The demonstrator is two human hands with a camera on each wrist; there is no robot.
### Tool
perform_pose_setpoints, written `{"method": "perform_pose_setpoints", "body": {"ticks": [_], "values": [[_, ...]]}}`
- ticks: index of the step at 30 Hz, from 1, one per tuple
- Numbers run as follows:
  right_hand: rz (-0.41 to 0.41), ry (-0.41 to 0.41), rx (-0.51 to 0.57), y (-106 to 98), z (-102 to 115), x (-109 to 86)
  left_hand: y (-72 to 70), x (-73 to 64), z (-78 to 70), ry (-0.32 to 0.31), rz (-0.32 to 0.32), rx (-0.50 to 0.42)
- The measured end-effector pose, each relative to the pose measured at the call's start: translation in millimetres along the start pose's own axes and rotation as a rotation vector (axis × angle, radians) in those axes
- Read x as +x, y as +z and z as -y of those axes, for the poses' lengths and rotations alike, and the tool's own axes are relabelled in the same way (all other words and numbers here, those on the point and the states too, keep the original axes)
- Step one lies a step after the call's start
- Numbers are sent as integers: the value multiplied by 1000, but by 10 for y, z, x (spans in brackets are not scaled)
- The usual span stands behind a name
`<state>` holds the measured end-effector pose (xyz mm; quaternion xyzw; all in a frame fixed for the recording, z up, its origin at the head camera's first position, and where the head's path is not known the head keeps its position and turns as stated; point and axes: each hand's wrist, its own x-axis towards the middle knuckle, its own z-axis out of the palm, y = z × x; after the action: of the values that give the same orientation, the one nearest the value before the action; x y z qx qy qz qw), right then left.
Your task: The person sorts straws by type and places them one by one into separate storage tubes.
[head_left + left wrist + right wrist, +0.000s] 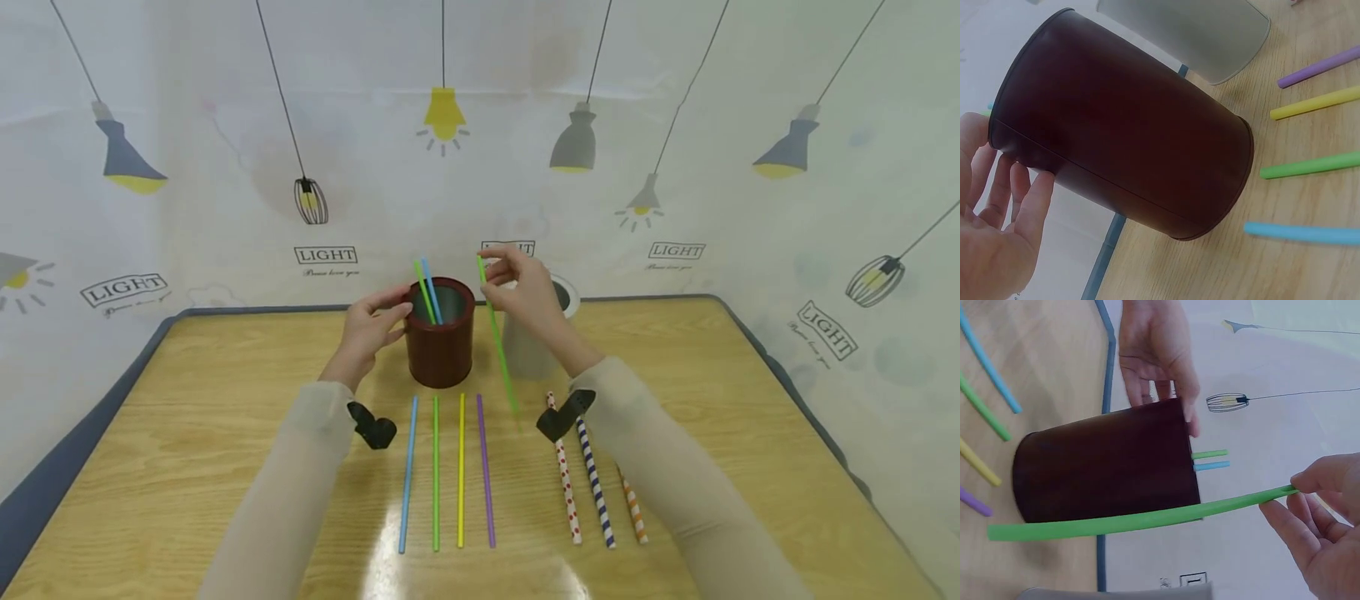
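Observation:
My right hand [528,296] pinches a green straw [1129,522] near its top end, between thumb and fingertips. The straw slants downward in the air, to the right of a dark red cylindrical container [440,358]. At that container's left side, my left hand [365,333] holds the rim with thumb and fingers. Inside stand a green straw [1213,454] and a blue straw [1215,465], their tops poking above the rim. Behind the right hand, a grey-white container [525,350] with a white rim is partly hidden.
Blue [408,475], green [436,475], yellow [461,475] and purple [487,475] straws lie in a row on the wooden table [225,417]. Patterned straws, red-dotted [567,492], blue-striped [596,492] and orange-striped [634,512], lie farther right, partly beneath the right forearm. A lamp-print backdrop [375,125] surrounds the table.

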<state>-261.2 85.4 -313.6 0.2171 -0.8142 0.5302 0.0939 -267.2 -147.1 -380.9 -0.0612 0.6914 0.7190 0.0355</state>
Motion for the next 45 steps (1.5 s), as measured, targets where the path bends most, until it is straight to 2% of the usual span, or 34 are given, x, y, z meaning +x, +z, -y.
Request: {"method": "perform_pose_setpoints", "body": {"ticks": [7, 13, 18, 23, 28, 32, 35, 40, 45], "values": [[-50, -57, 70, 30, 212, 303, -28, 25, 0, 4, 11, -2], [-130, -126, 92, 51, 394, 517, -31, 10, 2, -1, 20, -6], [-200, -219, 84, 34, 556, 649, -21, 14, -7, -4, 19, -12], [-243, -246, 91, 60, 593, 720, -27, 19, -14, -5, 18, -9], [-264, -217, 73, 147, 458, 729, -29, 22, -3, -8, 22, -11], [-242, -170, 77, 223, 319, 704, -29, 22, 5, -9, 24, -14], [-192, -125, 96, 280, 200, 685, -30, 29, 8, -9, 26, -18], [-62, -32, 110, 372, -17, 649, -28, 29, 4, -10, 24, -14], [-14, 31, 93, 439, -169, 604, -21, 19, -6, -15, 16, -11]]}}
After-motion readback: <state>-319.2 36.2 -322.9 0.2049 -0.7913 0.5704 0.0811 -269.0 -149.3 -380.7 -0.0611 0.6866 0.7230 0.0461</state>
